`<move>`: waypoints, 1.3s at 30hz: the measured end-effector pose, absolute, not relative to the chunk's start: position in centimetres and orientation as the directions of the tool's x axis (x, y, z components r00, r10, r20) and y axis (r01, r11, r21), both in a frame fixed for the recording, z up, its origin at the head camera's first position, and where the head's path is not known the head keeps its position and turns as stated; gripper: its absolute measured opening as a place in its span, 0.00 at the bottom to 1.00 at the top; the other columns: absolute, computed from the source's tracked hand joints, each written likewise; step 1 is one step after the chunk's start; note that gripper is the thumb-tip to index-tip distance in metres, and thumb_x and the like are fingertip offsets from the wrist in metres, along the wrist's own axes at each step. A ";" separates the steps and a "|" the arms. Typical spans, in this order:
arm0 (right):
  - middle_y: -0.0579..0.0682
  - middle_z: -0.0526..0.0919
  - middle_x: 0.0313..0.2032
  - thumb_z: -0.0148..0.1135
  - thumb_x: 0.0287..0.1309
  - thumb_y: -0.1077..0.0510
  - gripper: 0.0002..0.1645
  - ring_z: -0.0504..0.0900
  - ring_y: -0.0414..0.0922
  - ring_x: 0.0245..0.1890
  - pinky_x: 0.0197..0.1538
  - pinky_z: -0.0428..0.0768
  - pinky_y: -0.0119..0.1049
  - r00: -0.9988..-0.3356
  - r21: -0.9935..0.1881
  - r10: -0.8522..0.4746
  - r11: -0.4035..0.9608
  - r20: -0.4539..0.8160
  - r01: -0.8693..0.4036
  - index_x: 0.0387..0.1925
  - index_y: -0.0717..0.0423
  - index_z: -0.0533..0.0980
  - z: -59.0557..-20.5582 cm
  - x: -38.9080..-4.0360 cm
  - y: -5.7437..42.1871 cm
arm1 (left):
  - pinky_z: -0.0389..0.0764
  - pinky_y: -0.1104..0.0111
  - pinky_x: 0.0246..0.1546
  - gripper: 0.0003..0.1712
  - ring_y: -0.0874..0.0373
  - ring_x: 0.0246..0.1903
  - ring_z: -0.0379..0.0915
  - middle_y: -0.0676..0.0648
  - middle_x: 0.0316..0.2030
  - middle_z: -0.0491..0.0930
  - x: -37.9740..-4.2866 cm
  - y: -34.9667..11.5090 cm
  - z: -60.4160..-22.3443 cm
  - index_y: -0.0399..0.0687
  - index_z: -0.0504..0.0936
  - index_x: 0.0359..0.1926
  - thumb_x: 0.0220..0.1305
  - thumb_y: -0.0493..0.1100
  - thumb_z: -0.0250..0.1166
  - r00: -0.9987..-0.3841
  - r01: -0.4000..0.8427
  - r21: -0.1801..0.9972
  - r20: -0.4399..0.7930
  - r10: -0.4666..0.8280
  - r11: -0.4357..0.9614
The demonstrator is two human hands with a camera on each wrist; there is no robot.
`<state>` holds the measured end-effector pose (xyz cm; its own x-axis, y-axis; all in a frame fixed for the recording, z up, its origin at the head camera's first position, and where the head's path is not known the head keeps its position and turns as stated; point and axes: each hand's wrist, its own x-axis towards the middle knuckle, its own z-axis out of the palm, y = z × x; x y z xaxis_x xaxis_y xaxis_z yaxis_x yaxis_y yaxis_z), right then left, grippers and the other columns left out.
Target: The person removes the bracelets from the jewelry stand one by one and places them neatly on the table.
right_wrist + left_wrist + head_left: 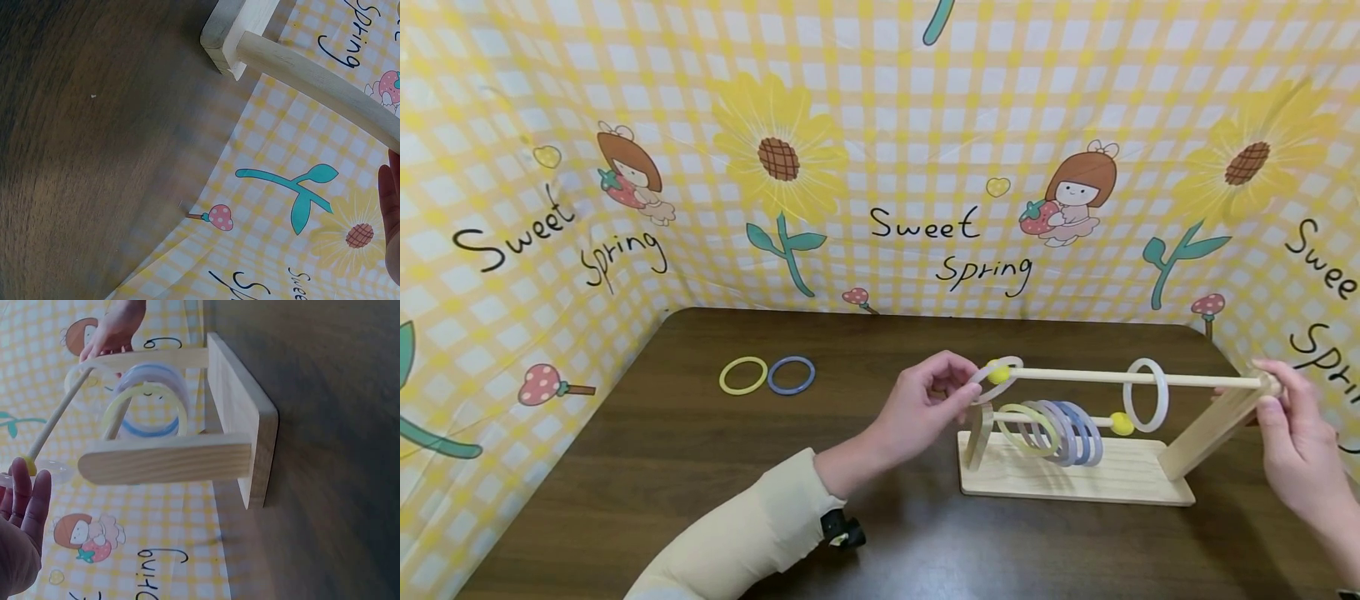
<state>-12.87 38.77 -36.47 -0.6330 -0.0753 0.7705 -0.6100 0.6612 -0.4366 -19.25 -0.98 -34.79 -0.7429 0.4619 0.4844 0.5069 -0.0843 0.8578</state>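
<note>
My left hand pinches a translucent whitish ring at the left end of the upper rod. The ring is tilted around or beside the rod's yellow ball; I cannot tell which. With my right hand I grip the top of the tall slanted post of a wooden ring stand. Another whitish ring hangs on the upper rod towards the right. On the lower rod hang several rings: a yellow ring at the left, then lavender and blue ones.
A yellow ring and a blue ring lie side by side on the dark wooden table, left of the stand. A yellow checked cloth with printed flowers and figures hangs behind and at the sides.
</note>
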 end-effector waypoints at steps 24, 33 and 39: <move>0.24 0.76 0.48 0.38 0.70 0.73 0.21 0.75 0.23 0.41 0.43 0.69 0.13 -0.627 -0.420 -0.100 0.661 0.773 -0.622 0.62 0.77 0.55 -36.3 -12.6 38.7 | 0.69 0.74 0.21 0.05 0.59 0.22 0.67 0.49 0.26 0.75 -22.0 -6.4 -36.7 0.37 0.80 0.40 0.65 0.35 0.64 -0.813 0.541 0.838 0.498 0.303 0.073; 0.24 0.77 0.48 0.38 0.70 0.74 0.20 0.75 0.23 0.42 0.43 0.68 0.13 -0.618 -0.419 -0.104 0.648 0.779 -0.636 0.61 0.78 0.54 -36.5 -12.8 38.8 | 0.71 0.70 0.23 0.04 0.55 0.23 0.69 0.49 0.27 0.78 -22.6 -9.0 -37.3 0.43 0.80 0.41 0.67 0.38 0.63 -0.776 0.595 0.774 0.484 0.405 0.214; 0.25 0.77 0.47 0.38 0.70 0.73 0.21 0.76 0.24 0.42 0.43 0.69 0.13 -0.620 -0.422 -0.111 0.640 0.777 -0.642 0.61 0.77 0.54 -36.4 -12.9 38.7 | 0.74 0.69 0.24 0.03 0.59 0.23 0.70 0.52 0.27 0.78 -23.5 -10.5 -36.8 0.45 0.81 0.41 0.67 0.37 0.63 -0.725 0.675 0.672 0.525 0.447 0.306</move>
<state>-12.88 38.66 -36.42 -0.6202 -0.1109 0.7765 -0.6424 0.6399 -0.4217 -23.51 -10.53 -36.78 -0.7246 0.4468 0.5248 0.6749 0.3058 0.6715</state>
